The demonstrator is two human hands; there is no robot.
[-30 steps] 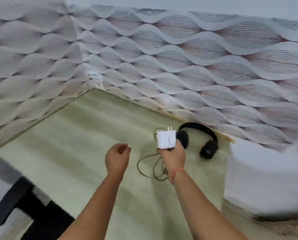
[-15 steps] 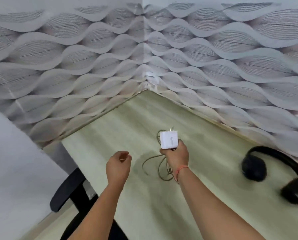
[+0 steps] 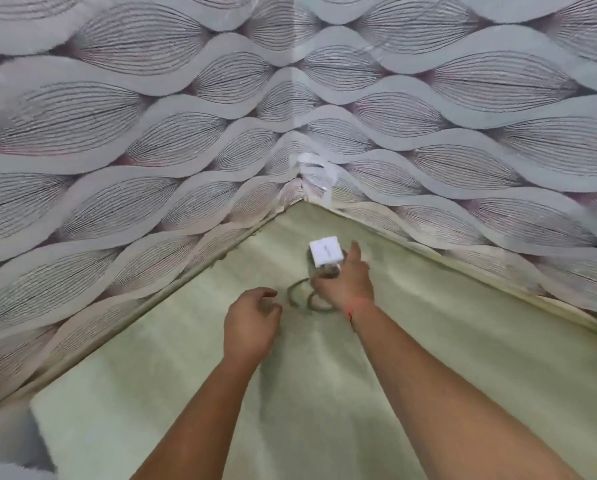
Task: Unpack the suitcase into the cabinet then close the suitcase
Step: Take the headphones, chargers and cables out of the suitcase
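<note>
1. White square plastic charger block [image 3: 326, 252] is pinched at the far fingertips of my R hand [image 3: 345, 284], twd the wall corner.
2. Thin coiled cable [image 3: 302, 299] loops below R hand, over pale green wood-grain top [image 3: 463, 341].
3. L hand [image 3: 252, 323] loosely curled, holds nothing, just beside cable.

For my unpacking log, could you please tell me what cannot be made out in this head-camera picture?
Suitcase: beyond the head view's edges.
White square charger block: head view, face print too small and blurred; prongs not visible.
Thin coiled cable: head view, upper end hidden behind the right hand.
Left hand: head view, its back faces the camera, hiding whether the curled fingers hold anything.
</note>
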